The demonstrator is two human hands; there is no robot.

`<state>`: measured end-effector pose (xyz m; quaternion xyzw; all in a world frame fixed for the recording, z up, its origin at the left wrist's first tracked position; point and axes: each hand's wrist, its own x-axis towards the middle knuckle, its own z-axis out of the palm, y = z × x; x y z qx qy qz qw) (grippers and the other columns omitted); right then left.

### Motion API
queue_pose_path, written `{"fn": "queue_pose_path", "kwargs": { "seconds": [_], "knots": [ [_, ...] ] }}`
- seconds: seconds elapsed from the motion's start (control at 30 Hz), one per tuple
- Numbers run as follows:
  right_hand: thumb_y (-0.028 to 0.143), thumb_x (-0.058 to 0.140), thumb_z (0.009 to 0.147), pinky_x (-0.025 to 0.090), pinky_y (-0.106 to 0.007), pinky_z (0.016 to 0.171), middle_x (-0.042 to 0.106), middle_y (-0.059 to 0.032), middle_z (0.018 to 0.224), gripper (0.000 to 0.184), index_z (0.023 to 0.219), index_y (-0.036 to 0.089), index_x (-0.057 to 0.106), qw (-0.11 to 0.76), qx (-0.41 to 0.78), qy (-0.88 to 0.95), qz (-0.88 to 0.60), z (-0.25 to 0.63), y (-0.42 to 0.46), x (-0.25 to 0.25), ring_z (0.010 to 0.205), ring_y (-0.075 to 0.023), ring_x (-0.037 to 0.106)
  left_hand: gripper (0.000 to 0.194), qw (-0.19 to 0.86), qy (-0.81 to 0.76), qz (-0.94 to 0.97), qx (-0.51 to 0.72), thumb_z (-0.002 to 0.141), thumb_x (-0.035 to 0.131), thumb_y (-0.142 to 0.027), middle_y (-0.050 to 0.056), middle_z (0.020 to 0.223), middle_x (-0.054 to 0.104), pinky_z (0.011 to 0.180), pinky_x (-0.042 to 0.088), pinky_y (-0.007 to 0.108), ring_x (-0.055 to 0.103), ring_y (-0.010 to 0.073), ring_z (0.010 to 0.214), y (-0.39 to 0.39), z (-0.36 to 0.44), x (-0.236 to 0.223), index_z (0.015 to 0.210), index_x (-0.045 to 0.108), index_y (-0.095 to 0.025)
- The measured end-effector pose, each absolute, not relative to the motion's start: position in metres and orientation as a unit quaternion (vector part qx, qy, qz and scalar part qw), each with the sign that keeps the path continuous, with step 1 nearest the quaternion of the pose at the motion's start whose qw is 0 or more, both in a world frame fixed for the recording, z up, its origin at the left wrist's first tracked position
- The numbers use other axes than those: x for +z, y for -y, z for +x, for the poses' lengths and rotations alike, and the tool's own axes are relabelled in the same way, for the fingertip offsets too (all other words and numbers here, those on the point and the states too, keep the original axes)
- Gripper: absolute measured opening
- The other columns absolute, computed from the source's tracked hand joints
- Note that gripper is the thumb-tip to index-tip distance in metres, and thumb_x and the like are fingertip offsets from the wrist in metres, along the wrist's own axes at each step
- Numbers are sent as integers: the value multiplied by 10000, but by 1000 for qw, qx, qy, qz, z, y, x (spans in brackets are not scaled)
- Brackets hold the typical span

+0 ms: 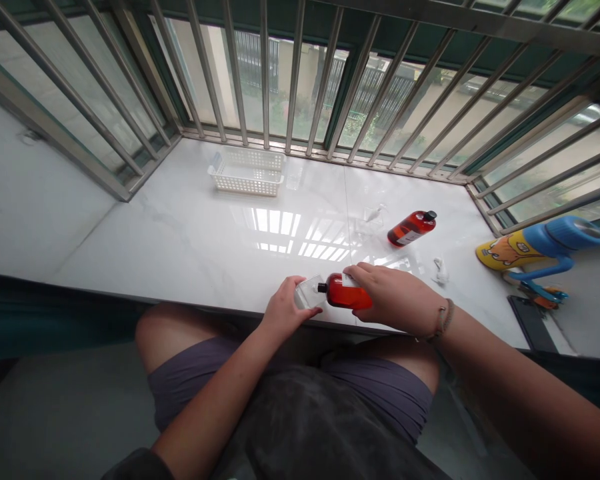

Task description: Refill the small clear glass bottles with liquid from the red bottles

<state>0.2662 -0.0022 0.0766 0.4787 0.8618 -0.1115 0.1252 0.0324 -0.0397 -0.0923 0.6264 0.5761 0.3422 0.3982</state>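
My right hand [390, 298] is closed around an orange-red bottle [344, 293] with a black cap, lying on its side at the near edge of the white marble ledge [190, 233]. The cap points left toward a small clear plastic container [309, 291], which my left hand [286, 310] grips from the left. The bottle's neck sits right at the container's opening. A second orange-red bottle [411, 228] with a black cap and white label lies on its side farther back to the right, untouched.
A white perforated plastic basket [247, 171] stands at the back by the metal window bars [290, 73]. A small white object [441, 269] lies right of my hand. A blue and yellow flask [540, 247] and a dark phone [533, 323] rest at far right.
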Motion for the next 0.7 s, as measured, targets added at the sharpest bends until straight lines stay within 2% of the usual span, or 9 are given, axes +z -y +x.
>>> {"fn": "queue_pose_path", "kwargs": {
  "seconds": [0.7],
  "knots": [
    [288, 714, 777, 353, -314, 618, 707, -87, 1177, 521, 1281, 230, 595, 137, -103, -858, 484, 267, 1, 76, 925, -263, 697, 700, 394, -574, 631, 343, 711, 954, -403, 31, 1244, 677, 987, 547, 401, 672, 269, 1148, 39, 32, -92, 1272, 556, -275]
  ]
}}
